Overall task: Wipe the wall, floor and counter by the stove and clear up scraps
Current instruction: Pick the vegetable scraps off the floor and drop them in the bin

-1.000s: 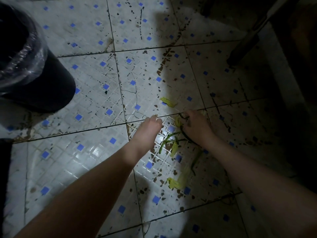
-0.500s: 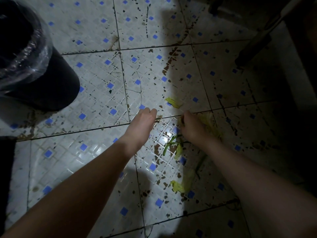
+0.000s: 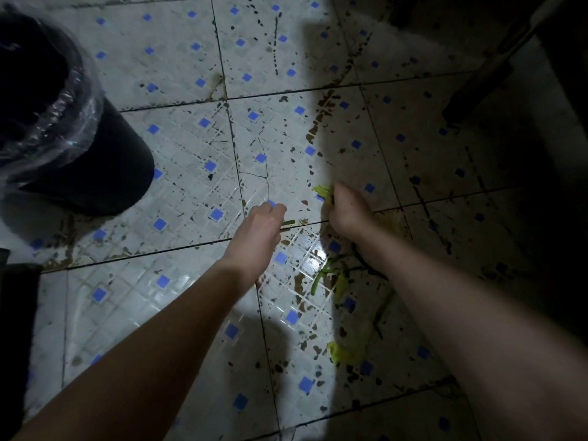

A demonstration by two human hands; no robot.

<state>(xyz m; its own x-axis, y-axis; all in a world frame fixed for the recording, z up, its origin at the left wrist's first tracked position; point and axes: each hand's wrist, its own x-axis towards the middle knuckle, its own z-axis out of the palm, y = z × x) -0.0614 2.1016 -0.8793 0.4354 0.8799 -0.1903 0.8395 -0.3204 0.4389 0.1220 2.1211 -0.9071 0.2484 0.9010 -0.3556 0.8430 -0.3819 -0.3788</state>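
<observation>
My left hand (image 3: 259,229) gripped a green stem (image 3: 289,223) in curled fingers; my right hand (image 3: 348,211) pinched a leaf scrap (image 3: 322,190) on the tiled floor (image 3: 191,186).

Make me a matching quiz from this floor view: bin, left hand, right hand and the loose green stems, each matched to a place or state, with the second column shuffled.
Column one
1. bin
2. left hand
3. right hand
4. loose stems

Column two
A. fingers on the pale green leaf
B. lying free on the tiles
C. far left, lined with clear plastic
D. grips a dark stem bit

Pairs: 1-C, 2-D, 3-A, 4-B
</observation>
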